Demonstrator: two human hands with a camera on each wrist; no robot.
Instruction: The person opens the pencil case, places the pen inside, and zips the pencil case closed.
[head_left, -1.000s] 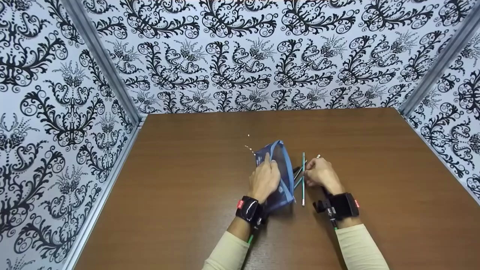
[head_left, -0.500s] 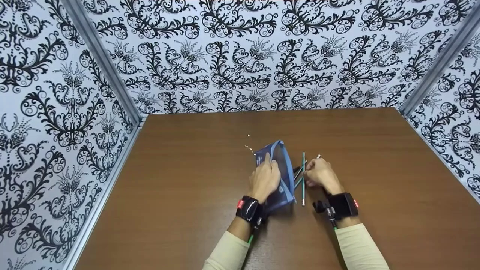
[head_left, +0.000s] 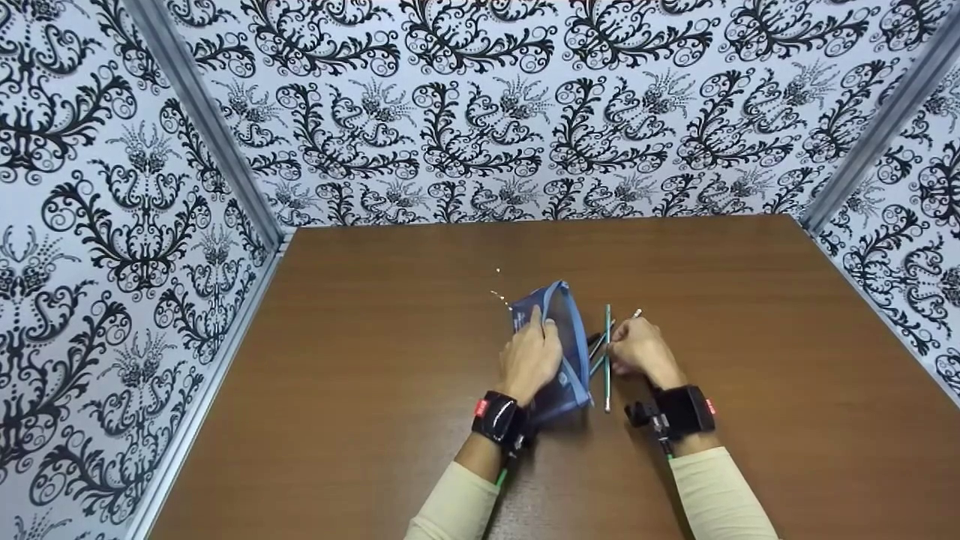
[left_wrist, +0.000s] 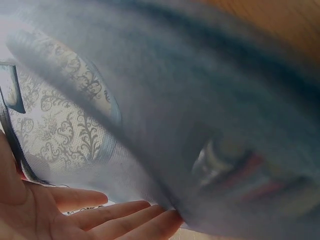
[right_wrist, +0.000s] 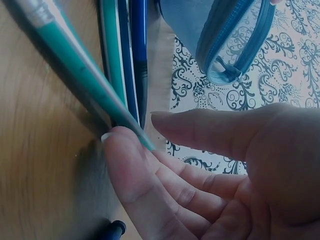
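My left hand (head_left: 531,360) holds a blue mesh zip pouch (head_left: 559,401), its index finger lying along the side and its mouth gaping to the right. Through the left wrist view, the fingers (left_wrist: 125,217) extend under the mesh (left_wrist: 150,165). My right hand (head_left: 643,346) is over the table, just right of a teal pencil (head_left: 607,394). In the right wrist view the thumb and index fingertip stand apart, and that pencil (right_wrist: 82,65) passes behind the index finger. Beside it lie another green pencil (right_wrist: 112,45) and a blue pen (right_wrist: 139,35). The pouch's zip edge (right_wrist: 220,45) is beyond them.
A white-tipped stick (head_left: 637,313) pokes out past the right hand. Dark blue rounded tip (right_wrist: 116,229) shows low in the right wrist view. A short string of white beads (head_left: 501,298) lies off the pouch's corner. Patterned walls (head_left: 480,112) enclose the brown table (head_left: 360,360).
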